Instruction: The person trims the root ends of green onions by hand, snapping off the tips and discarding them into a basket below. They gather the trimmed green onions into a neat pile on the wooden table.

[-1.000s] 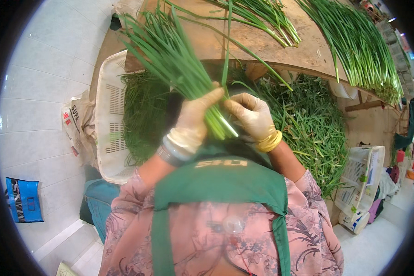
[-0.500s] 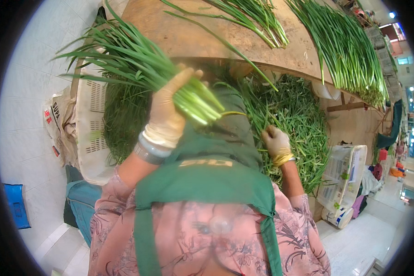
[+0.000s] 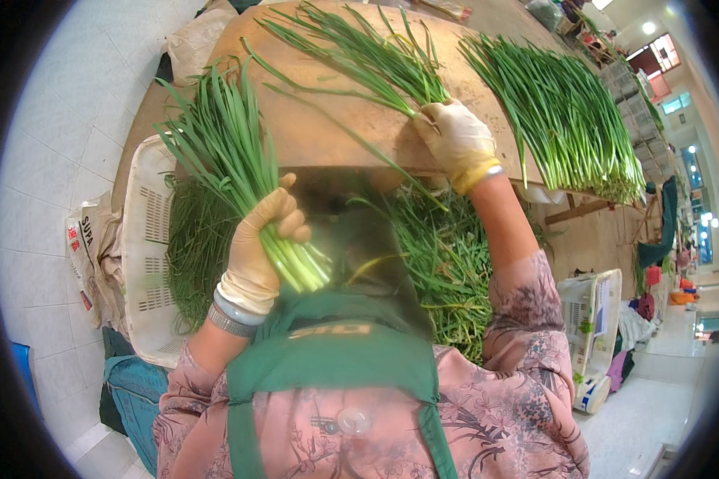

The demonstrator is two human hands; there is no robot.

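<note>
A bunch of garlic chives (image 3: 228,136), with flat green leaves and pale stem ends, is wrapped in my gloved left hand (image 3: 265,227). Its leaves point up and to the left; the stem ends hang over my green apron. My right hand (image 3: 459,142), gloved with a yellow cuff, reaches to the wooden table and closes on the stem ends of a looser pile of garlic chives (image 3: 375,60). A single long leaf (image 3: 335,126) droops over the table's near edge. To the right lies a large, neatly lined row of garlic chives (image 3: 563,112).
Loose green trimmings (image 3: 439,263) are heaped below the wooden table (image 3: 311,128). On the left, a white slotted crate (image 3: 148,263) holds more greens. A teal bag (image 3: 140,399) and a crumpled sack (image 3: 96,255) lie nearby. Another white crate (image 3: 591,319) stands at the right.
My right hand has moved from the trimmings up to the pile on the table and closed on its stems. The held bunch has swung more upright and lower in my left hand.
</note>
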